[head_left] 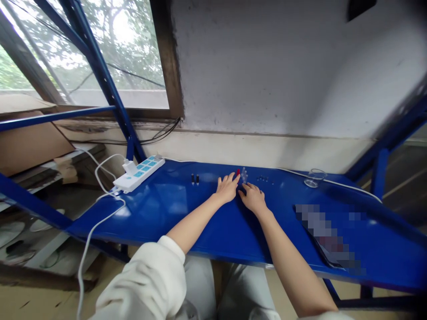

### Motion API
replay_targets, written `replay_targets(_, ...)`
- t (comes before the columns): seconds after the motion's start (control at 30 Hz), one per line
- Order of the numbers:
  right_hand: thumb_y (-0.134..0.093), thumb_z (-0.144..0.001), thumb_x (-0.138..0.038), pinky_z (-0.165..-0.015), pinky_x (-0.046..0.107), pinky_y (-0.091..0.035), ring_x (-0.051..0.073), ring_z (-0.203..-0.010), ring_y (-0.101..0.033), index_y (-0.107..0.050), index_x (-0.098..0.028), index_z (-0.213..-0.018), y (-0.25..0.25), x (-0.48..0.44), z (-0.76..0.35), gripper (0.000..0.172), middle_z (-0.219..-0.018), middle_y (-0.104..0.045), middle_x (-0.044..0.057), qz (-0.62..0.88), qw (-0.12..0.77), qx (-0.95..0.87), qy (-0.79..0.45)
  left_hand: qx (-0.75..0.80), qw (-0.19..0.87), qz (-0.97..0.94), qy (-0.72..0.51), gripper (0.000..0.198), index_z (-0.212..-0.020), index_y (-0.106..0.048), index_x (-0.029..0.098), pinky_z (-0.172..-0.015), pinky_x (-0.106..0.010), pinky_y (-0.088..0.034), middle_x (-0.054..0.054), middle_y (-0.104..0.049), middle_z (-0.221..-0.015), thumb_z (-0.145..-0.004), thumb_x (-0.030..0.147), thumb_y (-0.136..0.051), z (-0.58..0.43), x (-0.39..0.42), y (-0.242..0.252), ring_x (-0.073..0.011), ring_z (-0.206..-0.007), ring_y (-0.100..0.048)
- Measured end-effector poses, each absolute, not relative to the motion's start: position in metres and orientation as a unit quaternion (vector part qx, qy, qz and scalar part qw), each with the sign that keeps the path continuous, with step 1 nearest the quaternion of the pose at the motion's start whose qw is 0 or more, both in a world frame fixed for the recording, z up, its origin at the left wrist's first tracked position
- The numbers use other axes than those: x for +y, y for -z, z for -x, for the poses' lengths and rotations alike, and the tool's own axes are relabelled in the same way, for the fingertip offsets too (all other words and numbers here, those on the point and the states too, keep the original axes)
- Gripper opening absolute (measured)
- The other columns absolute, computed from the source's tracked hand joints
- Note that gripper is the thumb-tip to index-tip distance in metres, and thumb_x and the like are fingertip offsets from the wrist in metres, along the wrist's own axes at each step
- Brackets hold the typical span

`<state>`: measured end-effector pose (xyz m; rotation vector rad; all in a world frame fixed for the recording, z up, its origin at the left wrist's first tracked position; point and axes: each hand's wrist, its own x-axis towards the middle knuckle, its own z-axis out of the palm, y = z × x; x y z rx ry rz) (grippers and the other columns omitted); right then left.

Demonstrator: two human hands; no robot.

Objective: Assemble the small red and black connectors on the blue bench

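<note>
My left hand (227, 187) reaches over the blue table with its fingers spread, the index fingertip beside a small red piece (238, 172). Just right of that piece is a cluster of small clear tubes (244, 173). My right hand (254, 198) rests close in front of the tubes, fingers bent and thumb apart; nothing shows in its grasp. Whether its fingertips touch the tubes I cannot tell. Two small dark-topped vials (195, 179) stand to the left of my hands. To the right lie several tiny clear pieces (263, 179).
A white power strip (142, 173) with a plugged-in cable sits at the table's left end. At the back right stands a clear glass cup (313, 178) by a white cable. A blurred-out flat dark object (325, 235) lies at the right. Blue frame posts (100, 75) rise at the sides.
</note>
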<state>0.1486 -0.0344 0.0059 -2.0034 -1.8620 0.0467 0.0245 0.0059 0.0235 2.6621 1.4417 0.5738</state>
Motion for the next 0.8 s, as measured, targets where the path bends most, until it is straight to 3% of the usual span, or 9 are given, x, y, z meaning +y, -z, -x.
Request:
replay_targets(0.2, -0.035, -0.085, -0.04, -0.095, 0.057, -0.023, 0.03, -0.124, -0.03, -0.045, -0.018, -0.125, -0.002, -0.032, -0.146, 0.047, -0.133, -0.04, 0.015, 0.72, 0.184, -0.668, -0.038, 0.473, -0.014, -0.853, -0.221, 0.025, -0.101, -0.055, 0.019, -0.086, -0.04, -0.032, -0.009, -0.058, -0.103, -0.085, 0.018, -0.036, -0.025, 0.013, -0.027, -0.0234, -0.099, -0.05)
replay_targets(0.43, -0.028, -0.087, -0.044, -0.098, 0.057, -0.016, 0.03, -0.128, -0.023, -0.04, -0.017, -0.13, 0.003, -0.028, -0.146, 0.052, -0.137, -0.034, 0.014, 0.724, 0.165, -0.668, -0.048, 0.472, -0.004, -0.844, -0.255, 0.016, -0.086, -0.056, 0.017, -0.081, -0.038, -0.035, -0.009, -0.063, -0.088, -0.084, 0.02, -0.04, -0.005, 0.006, -0.033, -0.0221, -0.088, -0.056)
replay_targets(0.63, -0.021, -0.088, -0.046, -0.101, 0.056, -0.011, 0.026, -0.131, -0.016, -0.032, -0.018, -0.134, 0.004, -0.025, -0.143, 0.056, -0.142, -0.026, 0.01, 0.737, 0.133, -0.659, -0.07, 0.486, 0.129, -0.742, -0.443, 0.007, -0.081, -0.055, 0.018, -0.067, -0.025, -0.044, -0.002, -0.063, -0.08, -0.08, 0.022, -0.05, 0.018, -0.005, -0.021, -0.0122, -0.069, -0.057)
replay_targets(0.8, -0.019, -0.087, -0.046, -0.102, 0.055, -0.01, 0.026, -0.131, -0.015, -0.03, -0.016, -0.135, 0.0, -0.026, -0.141, 0.058, -0.143, -0.024, 0.009, 0.743, 0.123, -0.654, -0.076, 0.47, 0.193, -0.695, -0.509, 0.005, -0.078, -0.056, 0.017, -0.062, -0.022, -0.046, -0.002, -0.062, -0.075, -0.076, 0.021, -0.054, 0.019, -0.014, -0.018, -0.0099, -0.063, -0.056)
